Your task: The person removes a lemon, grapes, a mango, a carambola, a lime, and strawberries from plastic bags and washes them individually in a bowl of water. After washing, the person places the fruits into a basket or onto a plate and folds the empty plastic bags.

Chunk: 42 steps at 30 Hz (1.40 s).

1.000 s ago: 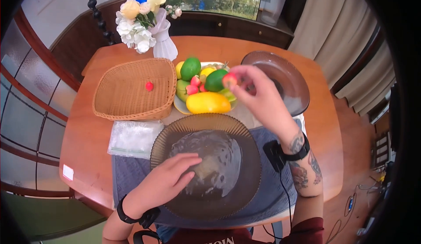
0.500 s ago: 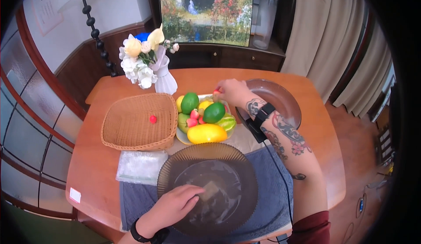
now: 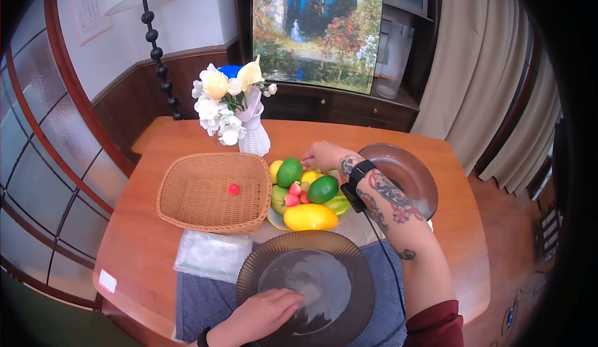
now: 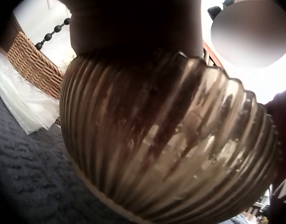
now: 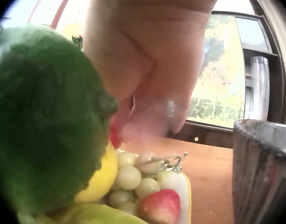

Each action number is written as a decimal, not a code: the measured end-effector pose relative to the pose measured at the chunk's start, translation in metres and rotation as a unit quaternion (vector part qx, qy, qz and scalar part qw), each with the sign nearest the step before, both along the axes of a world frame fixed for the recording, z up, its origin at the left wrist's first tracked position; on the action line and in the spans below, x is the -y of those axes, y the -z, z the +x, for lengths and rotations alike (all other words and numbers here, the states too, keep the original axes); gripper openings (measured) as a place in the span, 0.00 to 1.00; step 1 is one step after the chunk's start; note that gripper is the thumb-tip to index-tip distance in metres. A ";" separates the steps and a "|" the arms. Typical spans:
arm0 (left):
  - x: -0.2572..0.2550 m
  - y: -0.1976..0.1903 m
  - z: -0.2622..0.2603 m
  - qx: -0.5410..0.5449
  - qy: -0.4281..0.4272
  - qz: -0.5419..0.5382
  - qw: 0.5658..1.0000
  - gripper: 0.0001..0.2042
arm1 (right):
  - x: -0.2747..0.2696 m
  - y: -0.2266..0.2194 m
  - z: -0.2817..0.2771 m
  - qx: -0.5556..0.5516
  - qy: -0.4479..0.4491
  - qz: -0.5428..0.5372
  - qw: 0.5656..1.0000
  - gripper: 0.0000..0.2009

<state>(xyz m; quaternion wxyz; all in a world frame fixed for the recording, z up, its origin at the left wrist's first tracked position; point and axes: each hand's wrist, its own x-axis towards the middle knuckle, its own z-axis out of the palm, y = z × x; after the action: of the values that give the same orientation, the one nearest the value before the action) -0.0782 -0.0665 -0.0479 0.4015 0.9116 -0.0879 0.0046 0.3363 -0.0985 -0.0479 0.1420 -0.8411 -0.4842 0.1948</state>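
Observation:
My left hand (image 3: 266, 313) lies over the near side of a brown ribbed glass bowl (image 3: 255, 253) of water, fingers loosely bent; in the left wrist view the ribbed wall (image 4: 110, 154) hides the fingers. At the far rim of a fruit plate (image 5: 187, 212), my right hand (image 3: 324, 156) pinches a small red fruit (image 5: 116, 133) at its fingertips. Below those fingers lie pale green grapes (image 5: 129, 177) and a red-and-white fruit (image 5: 160, 207). The plate also bears green fruits (image 3: 323, 189), a yellow oblong fruit (image 3: 311, 217) and small pink-red fruits (image 3: 291, 200).
Left of the plate stands a wicker basket (image 3: 199, 204) with one red ball-like fruit (image 3: 233, 189). Clear plastic bags (image 3: 213, 255) lie before it, beside a blue-grey cloth (image 3: 205, 309). A second brown glass bowl (image 3: 411, 166) is right of the plate; a flower vase (image 3: 254, 135) stands behind.
My right hand has carried the red fruit from the plate's right side to its far rim and lowered it. The left hand stays over the water. The head view has tilted up.

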 end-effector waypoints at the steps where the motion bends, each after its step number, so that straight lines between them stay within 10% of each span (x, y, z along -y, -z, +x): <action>1: 0.001 -0.003 0.001 -0.001 0.010 0.002 1.000 0.11 | -0.003 0.001 0.001 -0.001 -0.002 0.001 1.000 0.14; 6: -0.007 -0.005 0.004 0.013 0.016 -0.037 0.999 0.11 | -0.006 0.021 0.006 0.184 -0.029 -0.009 0.983 0.14; 16: -0.108 -0.024 0.060 0.062 -0.235 -0.183 0.953 0.08 | 0.005 0.001 -0.011 0.006 -0.001 0.039 0.999 0.11; 28: -0.209 0.052 0.145 0.006 -0.212 0.205 0.956 0.18 | 0.002 -0.003 -0.014 0.066 0.066 0.012 0.996 0.09; 34: -0.211 0.066 0.163 -0.046 -0.250 0.062 0.965 0.20 | 0.000 0.007 -0.009 -0.072 0.057 0.060 0.994 0.11; 42: -0.197 0.066 0.175 0.022 -0.244 0.168 0.955 0.16 | 0.000 -0.005 -0.013 -0.038 0.052 0.030 0.997 0.12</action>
<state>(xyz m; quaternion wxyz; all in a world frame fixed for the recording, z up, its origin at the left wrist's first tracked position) 0.0967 0.1310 -0.1140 0.2276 0.9591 0.1291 0.1075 0.3236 -0.0986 -0.0425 0.1953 -0.8526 -0.4395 0.2042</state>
